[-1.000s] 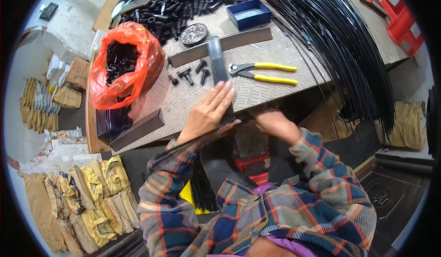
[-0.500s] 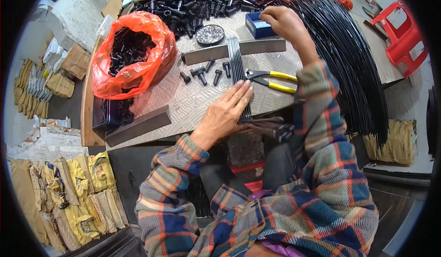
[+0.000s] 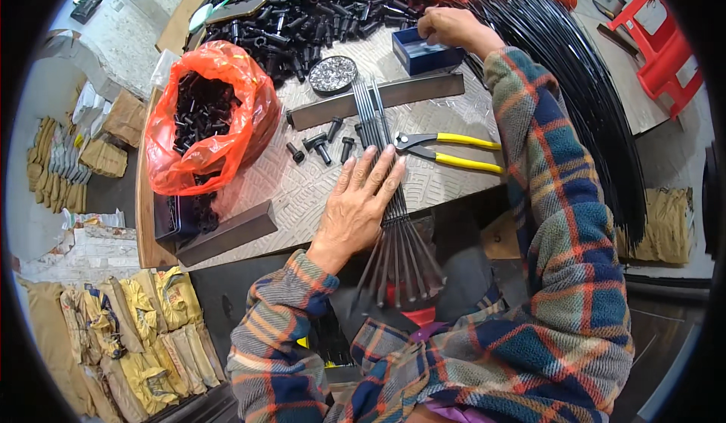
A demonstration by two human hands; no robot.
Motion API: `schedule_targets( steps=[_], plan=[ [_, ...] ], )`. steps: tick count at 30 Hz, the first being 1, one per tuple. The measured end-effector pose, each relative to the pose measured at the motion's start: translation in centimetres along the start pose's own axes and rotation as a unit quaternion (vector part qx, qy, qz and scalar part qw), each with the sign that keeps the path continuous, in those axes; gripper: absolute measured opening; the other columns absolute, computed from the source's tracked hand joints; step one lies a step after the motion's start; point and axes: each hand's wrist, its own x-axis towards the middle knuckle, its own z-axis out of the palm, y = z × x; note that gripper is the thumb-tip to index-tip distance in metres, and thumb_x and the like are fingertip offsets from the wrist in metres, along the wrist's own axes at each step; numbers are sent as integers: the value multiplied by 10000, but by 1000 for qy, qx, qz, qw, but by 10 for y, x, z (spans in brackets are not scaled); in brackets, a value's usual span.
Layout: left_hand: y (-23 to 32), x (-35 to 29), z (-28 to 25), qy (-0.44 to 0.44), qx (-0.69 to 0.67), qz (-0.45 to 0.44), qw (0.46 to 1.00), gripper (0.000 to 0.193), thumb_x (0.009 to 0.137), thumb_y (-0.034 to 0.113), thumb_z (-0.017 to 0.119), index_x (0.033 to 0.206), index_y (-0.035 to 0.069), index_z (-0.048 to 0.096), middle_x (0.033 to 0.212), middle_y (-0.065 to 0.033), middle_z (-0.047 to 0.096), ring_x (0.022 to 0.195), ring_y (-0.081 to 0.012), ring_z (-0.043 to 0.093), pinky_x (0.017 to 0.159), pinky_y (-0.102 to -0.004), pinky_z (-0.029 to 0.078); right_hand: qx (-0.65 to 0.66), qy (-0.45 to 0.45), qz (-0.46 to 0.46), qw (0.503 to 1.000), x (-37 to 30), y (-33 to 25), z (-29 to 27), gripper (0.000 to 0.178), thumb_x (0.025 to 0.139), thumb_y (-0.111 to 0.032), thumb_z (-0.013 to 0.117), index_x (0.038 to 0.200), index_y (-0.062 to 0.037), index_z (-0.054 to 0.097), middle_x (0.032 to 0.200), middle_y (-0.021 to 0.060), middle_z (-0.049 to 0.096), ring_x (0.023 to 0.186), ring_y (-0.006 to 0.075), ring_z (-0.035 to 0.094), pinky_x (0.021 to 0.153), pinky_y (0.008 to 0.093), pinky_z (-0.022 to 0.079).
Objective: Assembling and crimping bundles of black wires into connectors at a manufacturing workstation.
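My left hand [image 3: 355, 207] lies with its fingers stretched flat over a row of thin dark metal rods [image 3: 366, 113]. The rods' far ends rest across a long metal bar [image 3: 420, 90]; their near ends fan out past the table edge above my lap. Over a small blue box [image 3: 427, 61] at the back, my right hand [image 3: 457, 28] has its fingers bent together in a pinch; whatever is between them is too small to make out. To the right of the rods lie yellow-handled pliers [image 3: 454, 139]. Several loose black bolts [image 3: 318, 145] lie to their left.
A red plastic bag [image 3: 257, 109] of black fittings stands at left, behind an angled metal bar [image 3: 231, 230]. A round dish [image 3: 333, 74] of small silvery bits sits before a heap of black bolts [image 3: 333, 15]. Long black rods [image 3: 582, 98] hang over the right side.
The rods' near ends have spread into a fan. My right hand has lowered toward the blue box. The view has shifted slightly.
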Motion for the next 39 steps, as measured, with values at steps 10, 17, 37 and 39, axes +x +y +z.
schedule_targets(
  steps=[10, 17, 37, 39],
  plan=[
    [3, 9, 1, -2, -50, 15, 999, 573, 744, 39, 462, 1306, 6, 350, 1378, -137, 323, 1281, -319, 287, 1033, -385, 288, -18, 160, 2, 987, -6, 7, 5, 84, 793, -169, 534, 852, -112, 552, 801, 101, 606, 776, 295, 592, 635, 386, 459],
    [1, 3, 1, -16, -46, -8, 999, 600, 738, 23, 442, 1324, 7, 316, 1392, -138, 296, 1297, -303, 263, 1045, -391, 261, 208, 56, -49, 975, -31, -94, 13, 192, 779, -99, 532, 931, -170, 626, 847, 92, 623, 850, 265, 595, 734, 362, 457],
    [4, 9, 0, -46, -65, -30, 996, 642, 704, -61, 409, 1333, 10, 300, 1404, -158, 263, 1302, -322, 247, 1041, -409, 270, 206, 70, 25, 976, -41, -90, 17, 180, 785, -103, 566, 929, -174, 649, 850, 80, 622, 828, 256, 602, 717, 369, 461],
    [3, 8, -1, -47, -60, -30, 997, 646, 699, -61, 413, 1331, 9, 303, 1403, -159, 264, 1301, -323, 248, 1042, -405, 271, 192, 68, 20, 979, -41, -94, 14, 179, 792, -107, 565, 936, -173, 648, 863, 81, 622, 835, 256, 601, 724, 368, 461]
  ],
)
